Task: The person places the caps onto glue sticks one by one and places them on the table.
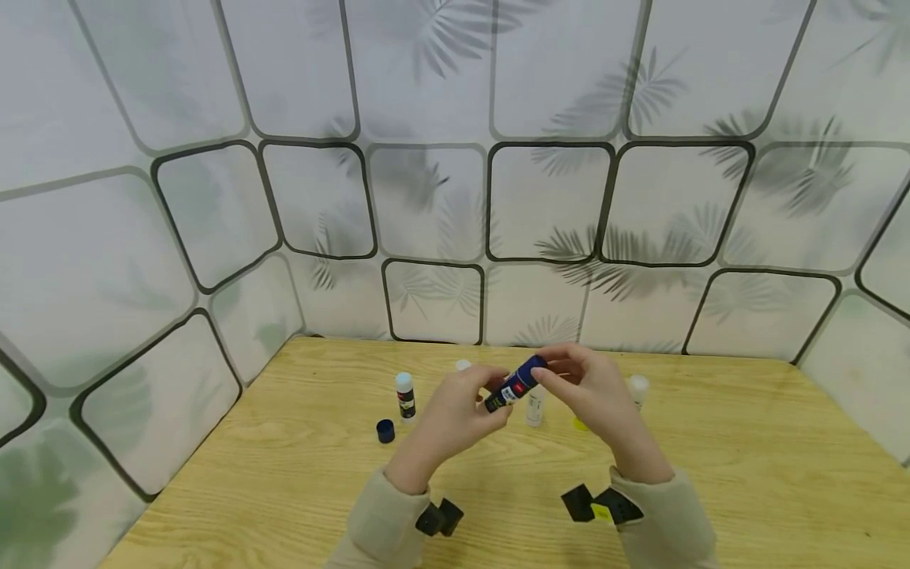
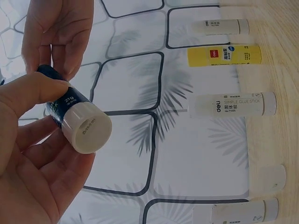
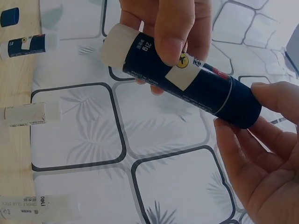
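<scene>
Both hands hold a dark blue glue stick point(image 1: 513, 387) tilted above the table. My left hand point(image 1: 455, 411) grips the body near its white base point(image 2: 88, 128), thumb on one side and fingers on the other. On the glue stick's other end sits a dark blue cap point(image 3: 239, 105), which my right hand point(image 1: 596, 395) pinches between thumb and fingers. The cap meets the body at a thin pale line. Part of the label is hidden under the left thumb in the right wrist view.
Left on the wooden table point(image 1: 298, 474), a second dark blue glue stick point(image 1: 406, 397) stands without its cap, a loose blue cap point(image 1: 385, 431) beside it. White glue sticks point(image 2: 233, 104) and a yellow one point(image 2: 225, 55) stand behind the hands. A patterned curtain point(image 1: 434, 201) surrounds the table's back.
</scene>
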`<state>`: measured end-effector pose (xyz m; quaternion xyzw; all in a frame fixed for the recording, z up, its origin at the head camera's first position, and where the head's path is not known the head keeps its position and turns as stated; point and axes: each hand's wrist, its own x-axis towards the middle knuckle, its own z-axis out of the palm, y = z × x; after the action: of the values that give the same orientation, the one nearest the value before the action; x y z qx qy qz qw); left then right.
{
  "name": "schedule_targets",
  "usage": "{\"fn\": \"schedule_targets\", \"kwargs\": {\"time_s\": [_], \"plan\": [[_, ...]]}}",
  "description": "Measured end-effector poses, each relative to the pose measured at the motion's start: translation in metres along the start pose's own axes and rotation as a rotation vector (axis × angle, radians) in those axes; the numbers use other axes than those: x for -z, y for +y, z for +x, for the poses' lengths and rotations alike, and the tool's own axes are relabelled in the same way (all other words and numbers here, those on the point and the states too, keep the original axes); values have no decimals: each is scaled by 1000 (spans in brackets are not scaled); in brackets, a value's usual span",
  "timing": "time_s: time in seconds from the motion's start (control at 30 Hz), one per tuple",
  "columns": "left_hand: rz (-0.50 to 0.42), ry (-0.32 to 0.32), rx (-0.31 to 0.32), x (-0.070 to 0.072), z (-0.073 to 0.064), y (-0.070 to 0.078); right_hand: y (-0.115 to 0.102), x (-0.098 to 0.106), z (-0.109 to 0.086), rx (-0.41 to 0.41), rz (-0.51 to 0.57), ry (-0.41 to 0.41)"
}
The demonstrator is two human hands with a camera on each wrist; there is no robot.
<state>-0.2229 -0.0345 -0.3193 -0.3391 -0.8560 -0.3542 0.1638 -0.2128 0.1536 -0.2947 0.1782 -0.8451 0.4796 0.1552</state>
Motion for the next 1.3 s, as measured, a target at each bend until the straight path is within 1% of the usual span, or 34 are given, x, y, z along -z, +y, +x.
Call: {"fn": "schedule_targets", "kwargs": {"time_s": [0.1, 0.23, 0.7, 0.83, 1.0, 1.17, 1.3], "plan": [[6, -5, 4, 0, 0, 0, -2, -2, 0, 27, 13, 13], [-19, -8, 11, -2, 0, -1, -4, -4, -1, 61, 35, 15], [-93, 7, 39, -5, 0, 0, -3, -6, -1, 90, 120, -18], [-123, 11, 41, -6, 0, 0, -3, -6, -1, 90, 116, -40], [-154, 29, 31, -8, 1, -2, -3, -8, -1, 86, 72, -40], [-162, 48, 24, -9, 0, -2, -2, -9, 0, 104, 55, -36], [-171, 56, 30, -9, 0, -2, -1, -10, -1, 108, 56, -39]]}}
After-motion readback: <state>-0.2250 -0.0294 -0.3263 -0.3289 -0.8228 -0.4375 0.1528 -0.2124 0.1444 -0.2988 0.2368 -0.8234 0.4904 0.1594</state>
